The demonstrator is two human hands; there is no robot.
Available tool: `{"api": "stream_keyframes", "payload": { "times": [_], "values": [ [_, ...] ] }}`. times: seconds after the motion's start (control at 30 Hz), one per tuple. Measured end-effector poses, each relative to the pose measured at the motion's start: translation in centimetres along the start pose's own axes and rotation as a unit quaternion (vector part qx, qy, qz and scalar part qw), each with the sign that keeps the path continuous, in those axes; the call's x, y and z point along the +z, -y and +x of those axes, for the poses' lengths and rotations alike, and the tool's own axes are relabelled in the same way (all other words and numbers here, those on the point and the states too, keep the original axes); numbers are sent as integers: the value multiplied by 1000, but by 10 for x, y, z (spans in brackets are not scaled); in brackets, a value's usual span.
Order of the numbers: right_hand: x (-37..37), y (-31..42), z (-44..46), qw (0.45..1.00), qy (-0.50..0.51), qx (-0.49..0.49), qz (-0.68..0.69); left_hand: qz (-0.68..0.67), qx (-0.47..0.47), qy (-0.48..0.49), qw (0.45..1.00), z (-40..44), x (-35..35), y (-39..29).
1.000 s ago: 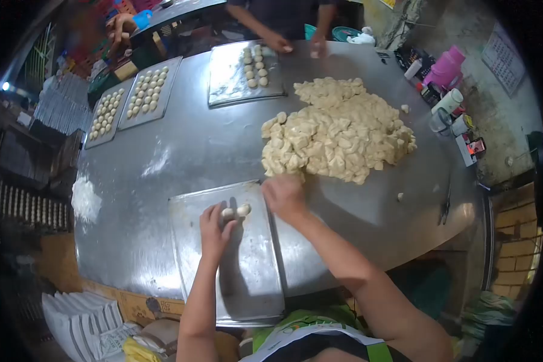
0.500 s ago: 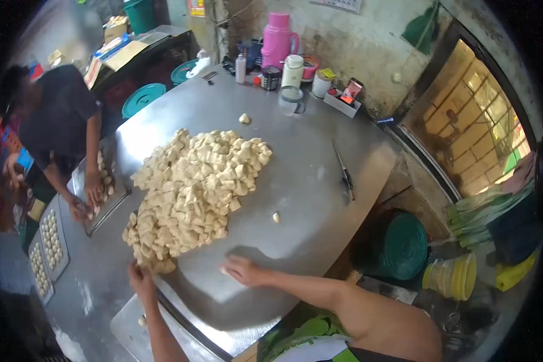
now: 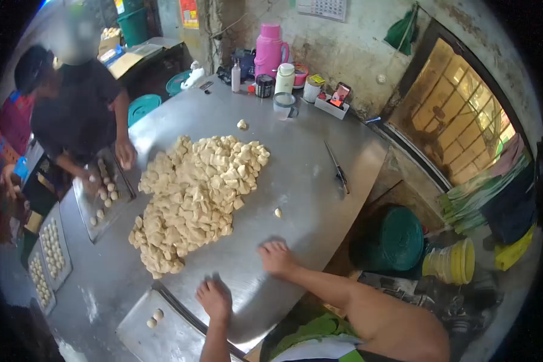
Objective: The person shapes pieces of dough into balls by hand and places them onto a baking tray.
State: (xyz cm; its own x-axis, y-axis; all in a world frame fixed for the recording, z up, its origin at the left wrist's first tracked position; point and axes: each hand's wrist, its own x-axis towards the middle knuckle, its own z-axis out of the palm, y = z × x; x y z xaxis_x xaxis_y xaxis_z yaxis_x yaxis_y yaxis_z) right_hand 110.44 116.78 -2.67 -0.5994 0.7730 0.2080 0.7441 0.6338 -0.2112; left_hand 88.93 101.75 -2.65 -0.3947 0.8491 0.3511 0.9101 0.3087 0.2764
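Note:
My left hand is on the metal table just right of the near tray, its fingers curled down. My right hand lies farther right on the tabletop, cupped with the palm down. Whatever may be beneath either palm is hidden. A large heap of cut dough pieces sits beyond my left hand, apart from it. Dough balls rest on the near metal tray. One loose dough piece lies beyond my right hand, and another dough piece is behind the heap.
Across the table, a co-worker handles dough balls at another tray. Filled trays stand at the left edge. A knife lies on the right. A pink flask, jars and a mug line the back.
My left hand has left the heap's near edge and moved right. My right hand has shifted right and slightly away. The co-worker's hands have parted, showing more balls on that tray.

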Motion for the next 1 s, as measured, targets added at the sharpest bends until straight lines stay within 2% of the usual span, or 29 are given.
{"api": "stream_keyframes", "payload": {
  "times": [0.1, 0.2, 0.23, 0.3, 0.33, 0.37, 0.4, 0.43, 0.5, 0.57, 0.67, 0.73, 0.8, 0.87, 0.9, 0.97, 1.0],
  "values": [
    [5, 39, 31, 998, 28, 20, 55, -50, -29, 58, 997, 13, 10, -13],
    [3, 53, 7, 997, 21, -5, 73, -103, 43, 119, 987, -6, 3, -30],
    [4, 53, -10, 998, 27, -24, 61, -102, 42, 112, 988, -20, -1, -25],
    [6, 33, -48, 996, 13, -83, 19, -96, 97, 107, 985, -55, -16, -5],
    [5, 19, -62, 996, 9, -82, 19, -94, 101, 105, 985, -55, -17, 2],
    [1, 5, -70, 995, -39, -79, 45, -76, 90, 88, 989, -49, -21, 9],
    [0, -2, -70, 991, -85, -76, 71, -57, 78, 72, 993, -42, -23, 17],
    [1, -5, -60, 991, -81, -76, 73, -39, 62, 60, 995, -38, -21, 23],
    [-3, -10, -13, 996, -82, -44, -6, -25, 61, 47, 997, -5, -6, 24],
    [0, 3, 37, 998, 21, 23, 55, -12, 59, 43, 997, 31, 7, 9],
    [9, 33, 76, 989, 8, 41, 142, -47, 61, 29, 997, 58, 11, -12],
    [-11, 52, 66, 975, 195, 37, 103, -95, 33, 86, 991, 46, 3, -28],
    [-5, 45, 26, 984, 110, 6, 138, -116, 22, 105, 987, 28, -1, -23],
    [3, 17, -13, 989, 104, -42, 97, -92, 107, 77, 987, -12, -8, 3],
    [4, -5, -26, 989, 104, -41, 98, -91, 108, 78, 987, -11, -13, 10],
    [1, -37, -36, 981, 31, -148, 120, -59, 74, 88, 992, -3, -22, 29],
    [5, -40, -29, 981, 36, -147, 119, -44, 55, 95, 993, 1, -21, 34]
  ]
}}
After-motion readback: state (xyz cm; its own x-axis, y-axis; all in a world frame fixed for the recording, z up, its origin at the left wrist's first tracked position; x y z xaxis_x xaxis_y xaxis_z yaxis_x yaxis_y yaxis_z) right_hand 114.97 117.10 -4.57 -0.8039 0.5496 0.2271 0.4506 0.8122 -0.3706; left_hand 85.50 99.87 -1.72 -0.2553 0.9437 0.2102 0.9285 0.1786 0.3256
